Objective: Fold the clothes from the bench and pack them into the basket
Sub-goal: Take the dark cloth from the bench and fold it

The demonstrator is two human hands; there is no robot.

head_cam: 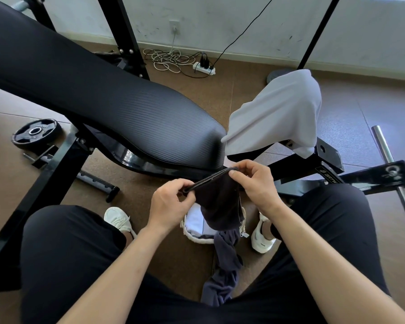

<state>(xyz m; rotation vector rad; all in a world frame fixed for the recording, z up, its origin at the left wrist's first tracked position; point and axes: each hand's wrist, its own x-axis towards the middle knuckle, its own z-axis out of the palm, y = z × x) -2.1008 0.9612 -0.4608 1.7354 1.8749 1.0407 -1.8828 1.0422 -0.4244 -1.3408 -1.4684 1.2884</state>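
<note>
Dark garment (218, 202) held up between both hands, just in front of the near end of the bench pad (108, 108), above the basket (197, 230). Upper hem is doubled into a thick band, stretched taut btw the two hands, running up to the right. Left hand (171, 202): grip closed, thumb + fingers pinching the left end of the band. Right hand (255, 183): grip closed too, thumb + forefinger pinching the right end, other fingers curled. Rest of the garment hangs down from the band, lower part trails past the basket's near rim onto the floor (173, 258) btw the person's legs, bunched there.

Basket: pale woven rim, sits on floor btw the two white shoes (118, 219), partly hidden by the hanging fabric. Inside it a light folded item (197, 220), white/pale blue; can't tell what kind.

White garment (281, 113) draped over the bench frame's far-right part, right of the pad end, unfolded, hanging down both sides. Pad top itself carries no other cloth that shows.

Person seated, black trousers, both forearms bare.

Floor, left of frame: black weight plate (36, 132) lying flat. By the far wall: white power strip (204, 67) w/ plugs, tangled white cable beside it.
</note>
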